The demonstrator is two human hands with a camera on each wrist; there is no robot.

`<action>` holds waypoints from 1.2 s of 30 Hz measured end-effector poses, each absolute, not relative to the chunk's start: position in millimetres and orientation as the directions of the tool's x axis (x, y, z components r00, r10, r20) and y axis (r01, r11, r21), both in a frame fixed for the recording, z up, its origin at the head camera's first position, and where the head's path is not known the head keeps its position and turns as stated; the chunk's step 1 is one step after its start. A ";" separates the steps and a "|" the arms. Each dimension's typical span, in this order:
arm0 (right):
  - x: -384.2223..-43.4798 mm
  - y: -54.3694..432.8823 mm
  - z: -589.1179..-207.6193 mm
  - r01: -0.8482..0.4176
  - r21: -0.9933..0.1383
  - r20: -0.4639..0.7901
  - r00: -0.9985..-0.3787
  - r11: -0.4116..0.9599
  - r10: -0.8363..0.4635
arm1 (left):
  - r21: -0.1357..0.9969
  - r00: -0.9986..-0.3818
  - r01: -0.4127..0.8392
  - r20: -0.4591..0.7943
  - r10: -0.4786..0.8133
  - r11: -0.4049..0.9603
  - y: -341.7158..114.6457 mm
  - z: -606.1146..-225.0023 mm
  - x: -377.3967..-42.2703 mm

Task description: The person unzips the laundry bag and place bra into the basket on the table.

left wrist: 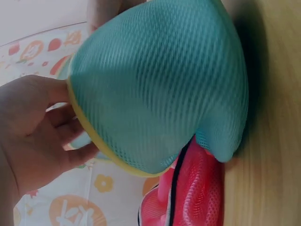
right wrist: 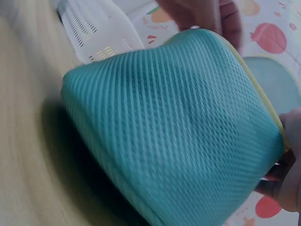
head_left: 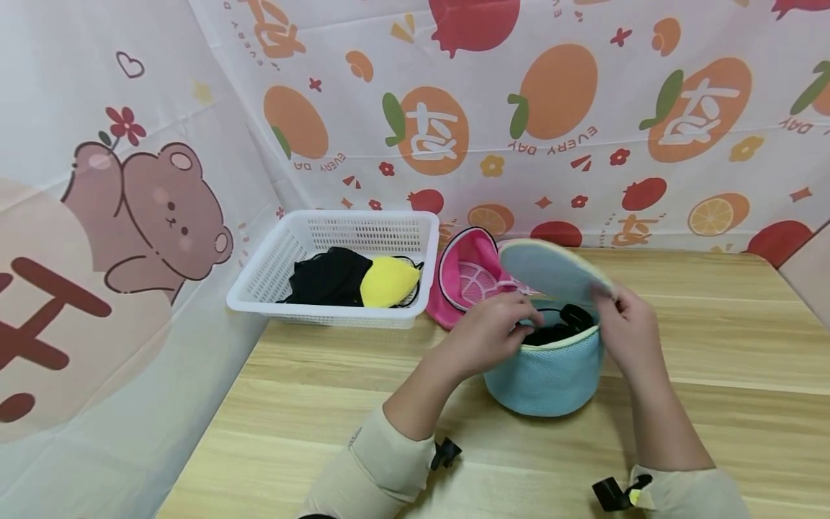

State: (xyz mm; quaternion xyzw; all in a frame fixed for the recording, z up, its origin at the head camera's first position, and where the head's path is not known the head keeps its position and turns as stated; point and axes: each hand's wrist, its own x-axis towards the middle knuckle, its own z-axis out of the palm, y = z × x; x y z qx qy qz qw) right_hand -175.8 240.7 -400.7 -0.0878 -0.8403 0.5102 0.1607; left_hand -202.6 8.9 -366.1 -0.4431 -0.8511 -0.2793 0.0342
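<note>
A round light-blue mesh wash bag (head_left: 543,386) stands on the table with its lid (head_left: 551,267) raised. Inside it lies a black item (head_left: 560,328), perhaps a garment, mostly hidden by the bag's wall. My left hand (head_left: 489,330) grips the bag's yellow-edged rim on the left; in the left wrist view its fingers (left wrist: 77,155) reach to that rim. On the right, my right hand (head_left: 629,328) pinches the edge where lid and rim meet. The right wrist view shows the bag's ribbed wall (right wrist: 174,127) close up, with the right hand (right wrist: 287,174) at its edge.
Behind the bag sits a pink mesh bag (head_left: 447,288), opened. To the left, a white plastic basket (head_left: 253,295) holds a black cloth item (head_left: 327,277) and a yellow cup-shaped one (head_left: 389,281). A printed curtain (head_left: 493,144) hangs along the table's back edge.
</note>
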 end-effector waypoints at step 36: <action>-191.1 252.1 -477.1 0.120 -0.918 -0.248 -0.918 -0.378 0.310 | 0.119 -0.726 0.673 -0.084 0.682 0.730 94.6 -421.6 -202.4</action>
